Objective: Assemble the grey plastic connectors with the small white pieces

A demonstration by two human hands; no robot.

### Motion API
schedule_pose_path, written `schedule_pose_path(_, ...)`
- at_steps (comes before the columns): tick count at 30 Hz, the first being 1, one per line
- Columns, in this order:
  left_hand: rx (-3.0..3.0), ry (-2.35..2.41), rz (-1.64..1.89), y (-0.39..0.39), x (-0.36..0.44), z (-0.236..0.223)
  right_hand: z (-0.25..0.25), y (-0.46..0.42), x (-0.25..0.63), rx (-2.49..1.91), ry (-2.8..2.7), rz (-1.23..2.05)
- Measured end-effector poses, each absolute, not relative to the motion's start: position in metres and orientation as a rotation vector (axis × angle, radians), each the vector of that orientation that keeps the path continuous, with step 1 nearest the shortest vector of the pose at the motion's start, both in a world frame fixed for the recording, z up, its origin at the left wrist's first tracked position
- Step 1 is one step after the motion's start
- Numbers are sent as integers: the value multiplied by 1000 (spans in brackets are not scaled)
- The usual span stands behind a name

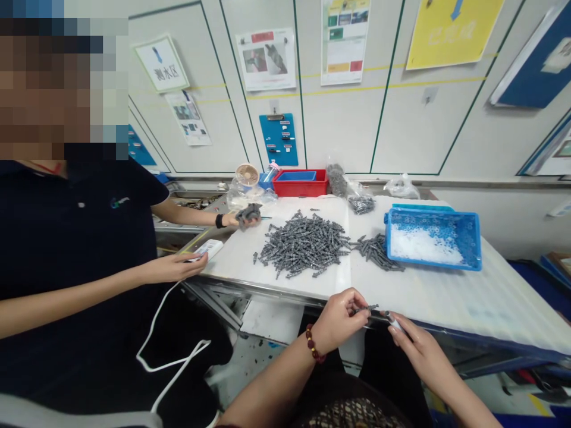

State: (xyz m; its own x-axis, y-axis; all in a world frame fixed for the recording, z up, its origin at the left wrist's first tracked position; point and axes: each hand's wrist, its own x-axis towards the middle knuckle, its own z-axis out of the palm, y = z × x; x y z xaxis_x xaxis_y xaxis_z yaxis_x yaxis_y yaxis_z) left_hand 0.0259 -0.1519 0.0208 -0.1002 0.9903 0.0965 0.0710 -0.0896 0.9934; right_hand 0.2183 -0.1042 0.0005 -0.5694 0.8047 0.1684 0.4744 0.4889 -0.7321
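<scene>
Being pinched in the left hand (339, 321) - a small grey part (363, 309), held in a narrow grip just above the table (464, 303) edge. A white-tipped piece (394, 321) is held narrow in the right hand (422, 356), just beside it. A large pile of grey parts (303, 244) is laid on a white sheet (232, 261), a smaller pile (377, 252) beside a blue crate (432, 238) - more are held by a co-worker's hand (247, 217).
</scene>
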Motion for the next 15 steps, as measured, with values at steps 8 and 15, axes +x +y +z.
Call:
schedule_pose_path(8,1254,1301,1264,-159,19,34,33,-109,211,-961,-2274,927)
schedule_pose_path(15,1543,1396,1240,-162,10,37,58,-106,208,-985,-2422,840)
